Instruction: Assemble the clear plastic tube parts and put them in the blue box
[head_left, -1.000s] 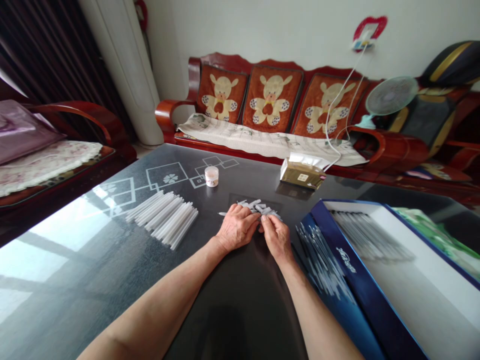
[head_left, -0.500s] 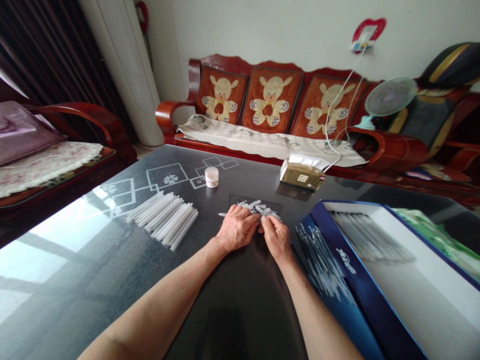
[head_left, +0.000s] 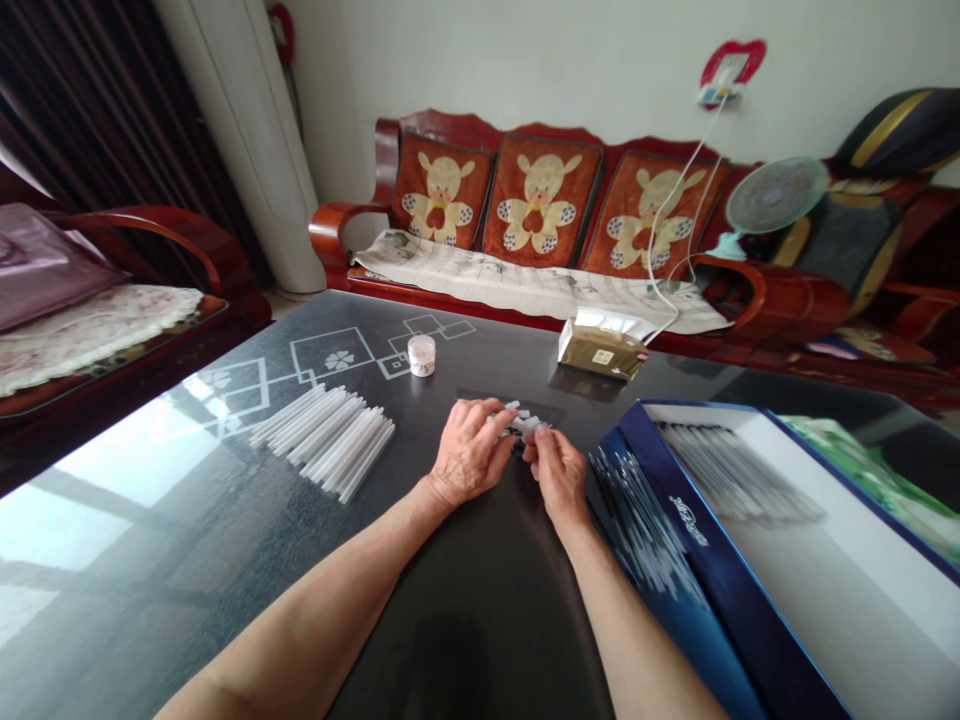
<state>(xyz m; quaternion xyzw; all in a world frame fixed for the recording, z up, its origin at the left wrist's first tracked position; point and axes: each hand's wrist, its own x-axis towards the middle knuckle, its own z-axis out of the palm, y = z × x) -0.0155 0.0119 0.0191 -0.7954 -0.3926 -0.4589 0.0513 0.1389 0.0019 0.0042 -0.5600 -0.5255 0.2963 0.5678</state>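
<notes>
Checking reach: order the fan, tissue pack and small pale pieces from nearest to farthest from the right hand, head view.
1. Small pale pieces: by the right hand.
2. Tissue pack: ahead, on the table.
3. Fan: beyond the table, rightward.

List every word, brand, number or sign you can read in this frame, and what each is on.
None can be read with confidence.
Blue box: white slanted lettering on its near side wall, too blurred to read.
Tissue pack: small pale label with marks, too small to read.
Small lidded jar: faint marks on its side, too small to tell whether they are text.
</notes>
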